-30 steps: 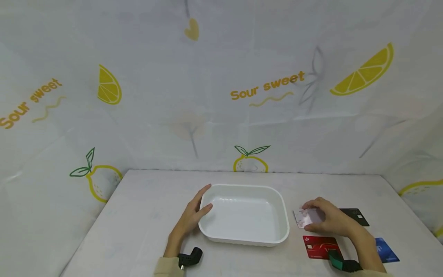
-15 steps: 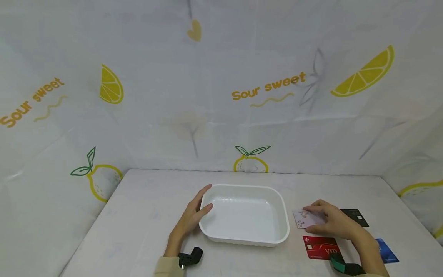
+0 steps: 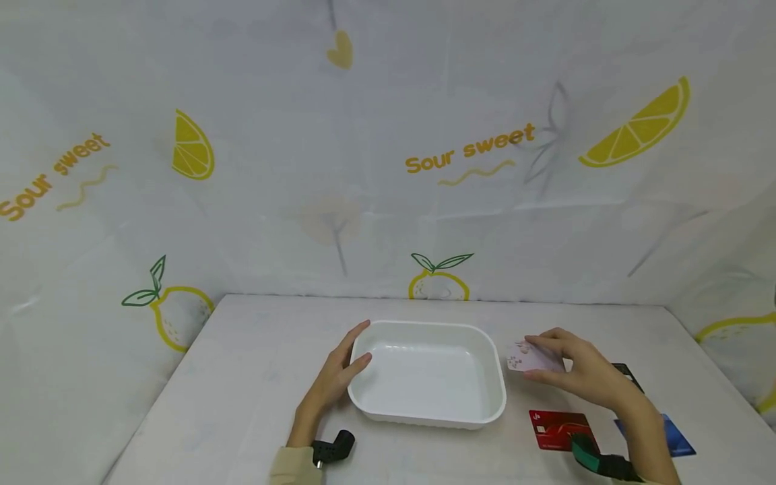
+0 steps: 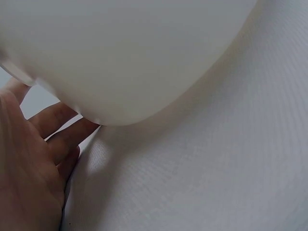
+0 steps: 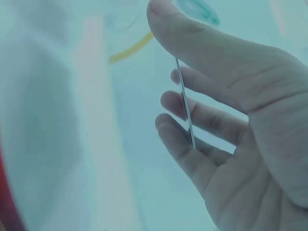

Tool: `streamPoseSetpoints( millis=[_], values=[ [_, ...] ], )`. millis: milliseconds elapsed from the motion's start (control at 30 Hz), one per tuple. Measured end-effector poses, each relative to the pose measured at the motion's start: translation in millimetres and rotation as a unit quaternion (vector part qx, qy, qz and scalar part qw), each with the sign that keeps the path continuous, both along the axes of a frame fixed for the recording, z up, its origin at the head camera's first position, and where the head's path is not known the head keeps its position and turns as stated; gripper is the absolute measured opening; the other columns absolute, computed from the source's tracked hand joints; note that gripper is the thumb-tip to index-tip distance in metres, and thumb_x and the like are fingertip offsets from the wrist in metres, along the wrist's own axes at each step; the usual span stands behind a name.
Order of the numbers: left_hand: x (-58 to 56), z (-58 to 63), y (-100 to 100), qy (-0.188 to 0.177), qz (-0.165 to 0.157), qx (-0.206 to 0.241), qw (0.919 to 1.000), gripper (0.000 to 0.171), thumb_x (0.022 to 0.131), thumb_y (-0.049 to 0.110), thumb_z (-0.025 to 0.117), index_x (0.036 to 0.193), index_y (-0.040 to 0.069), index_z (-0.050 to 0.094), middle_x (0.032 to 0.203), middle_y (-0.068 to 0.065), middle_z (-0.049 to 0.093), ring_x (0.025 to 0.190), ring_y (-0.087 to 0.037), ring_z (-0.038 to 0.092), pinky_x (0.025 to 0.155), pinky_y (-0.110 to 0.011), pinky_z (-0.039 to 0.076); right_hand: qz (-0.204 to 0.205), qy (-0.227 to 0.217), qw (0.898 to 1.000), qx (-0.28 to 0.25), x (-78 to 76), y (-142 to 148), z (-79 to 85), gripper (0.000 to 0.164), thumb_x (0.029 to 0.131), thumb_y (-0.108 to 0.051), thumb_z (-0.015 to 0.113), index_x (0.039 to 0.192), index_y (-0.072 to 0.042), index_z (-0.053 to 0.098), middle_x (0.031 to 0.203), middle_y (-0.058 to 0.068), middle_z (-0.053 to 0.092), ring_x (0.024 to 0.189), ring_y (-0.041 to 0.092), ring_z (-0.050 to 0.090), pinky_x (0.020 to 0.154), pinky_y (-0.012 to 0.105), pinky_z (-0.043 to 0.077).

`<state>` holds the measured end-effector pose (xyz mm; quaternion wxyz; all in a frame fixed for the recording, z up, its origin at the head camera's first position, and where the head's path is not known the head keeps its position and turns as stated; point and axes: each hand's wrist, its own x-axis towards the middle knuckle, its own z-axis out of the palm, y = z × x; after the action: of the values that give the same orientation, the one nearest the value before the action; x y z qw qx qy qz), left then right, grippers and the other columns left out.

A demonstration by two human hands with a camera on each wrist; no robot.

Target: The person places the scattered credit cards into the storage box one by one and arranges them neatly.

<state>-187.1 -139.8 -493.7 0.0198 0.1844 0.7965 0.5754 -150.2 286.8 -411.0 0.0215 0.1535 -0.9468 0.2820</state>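
Note:
My left hand holds the left end of a white rectangular dish. Its thumb lies over the rim, and in the left wrist view its fingers reach along the outer wall. Held up off the table to the right of the dish is a pale card with a flower print, pinched by its edges in my right hand. Seen edge-on in the right wrist view, the card sits between thumb and fingers.
A red card lies nearest the dish's lower right. A blue card and a black card are partly hidden by my right arm. The white table meets a lemon-printed cloth behind.
My right hand has lifted the flower-print card from the table and moved it slightly away from me and toward the dish. The left hand and dish have stayed put.

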Motion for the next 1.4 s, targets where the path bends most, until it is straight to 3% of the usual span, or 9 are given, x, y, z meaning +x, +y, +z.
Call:
streamPoseSetpoints(
  millis=[133,233,367,567,700,967,1167,1300,1400],
  values=[
    [0.2,-1.4,0,0.002,0.008,-0.004,1.0,0.064,0.101,0.026,0.057,0.16,0.021,0.034,0.166,-0.013,0.036,0.154,-0.038,0.033,0.12,-0.063,0.029,0.002,0.036,0.999,-0.011,1.1,-19,15.4,0.062,0.079,-0.035,0.088,0.127,-0.001,0.07,0.12,0.017,0.068,0.101,0.026,0.062,0.08,0.042,0.06],
    [0.0,-2.7,0,0.013,0.014,-0.011,0.9998,0.062,0.102,0.026,0.056,0.16,0.019,0.035,0.165,-0.014,0.037,0.152,-0.041,0.036,0.118,-0.064,0.032,0.006,0.051,0.998,-0.021,0.9,-36,22.8,0.064,0.079,-0.036,0.088,0.129,-0.001,0.07,0.12,0.016,0.068,0.105,0.029,0.064,0.083,0.048,0.06],
    [-0.8,-3.6,1,0.018,0.02,-0.016,0.9995,0.061,0.102,0.026,0.055,0.16,0.019,0.036,0.165,-0.014,0.038,0.152,-0.041,0.036,0.119,-0.065,0.031,0.014,0.05,0.998,-0.037,0.4,-59,28.3,0.066,0.08,-0.037,0.087,0.131,-0.001,0.068,0.121,0.015,0.068,0.107,0.029,0.063,0.086,0.048,0.059],
    [-0.8,-2.2,1,-0.002,0.02,-0.013,0.9997,0.061,0.102,0.028,0.055,0.16,0.022,0.036,0.167,-0.009,0.035,0.157,-0.032,0.029,0.125,-0.057,0.023,0.042,0.032,0.997,-0.062,-3.1,-97,28.6,0.065,0.081,-0.039,0.086,0.132,-0.002,0.068,0.123,0.012,0.068,0.109,0.024,0.061,0.09,0.045,0.058],
    [-0.5,-1.1,1,-0.009,0.019,-0.014,0.9997,0.061,0.102,0.028,0.055,0.16,0.023,0.035,0.167,-0.007,0.034,0.158,-0.029,0.027,0.126,-0.051,0.021,0.059,0.018,0.995,-0.072,-6.6,-122,23.8,0.064,0.083,-0.038,0.085,0.133,-0.002,0.067,0.122,0.009,0.067,0.109,0.021,0.061,0.094,0.043,0.055],
    [-0.5,0.3,3,-0.003,0.018,-0.008,0.9998,0.061,0.103,0.027,0.055,0.16,0.02,0.036,0.166,-0.009,0.037,0.155,-0.032,0.033,0.124,-0.055,0.026,0.072,0.0,0.994,-0.08,-12.5,-168,0.2,0.062,0.083,-0.033,0.085,0.132,0.0,0.067,0.117,0.007,0.067,0.107,0.019,0.062,0.093,0.038,0.054],
    [-0.7,0.7,3,-0.003,0.012,-0.009,0.9999,0.06,0.103,0.026,0.055,0.16,0.021,0.035,0.167,-0.008,0.035,0.158,-0.029,0.028,0.126,-0.047,0.022,0.071,-0.002,0.991,-0.112,-15.7,-193,-17.8,0.061,0.08,-0.026,0.087,0.128,0.005,0.068,0.109,0.008,0.066,0.1,0.017,0.06,0.091,0.034,0.054],
    [-2.0,-1.3,2,0.004,0.013,-0.006,0.9999,0.06,0.103,0.025,0.056,0.159,0.02,0.036,0.167,-0.009,0.035,0.157,-0.03,0.028,0.126,-0.044,0.023,0.06,-0.004,0.992,-0.111,-18.7,-204,-26.7,0.059,0.078,-0.023,0.088,0.125,0.006,0.069,0.107,0.009,0.066,0.1,0.018,0.06,0.092,0.037,0.053],
    [-1.9,-2.2,2,0.01,0.012,-0.002,0.9999,0.059,0.103,0.024,0.055,0.159,0.019,0.036,0.165,-0.012,0.037,0.155,-0.035,0.032,0.124,-0.049,0.027,0.059,-0.009,0.993,-0.101,-20.4,-210,-31.1,0.058,0.077,-0.021,0.089,0.124,0.007,0.07,0.106,0.01,0.065,0.1,0.02,0.059,0.092,0.04,0.053]
  ],
)
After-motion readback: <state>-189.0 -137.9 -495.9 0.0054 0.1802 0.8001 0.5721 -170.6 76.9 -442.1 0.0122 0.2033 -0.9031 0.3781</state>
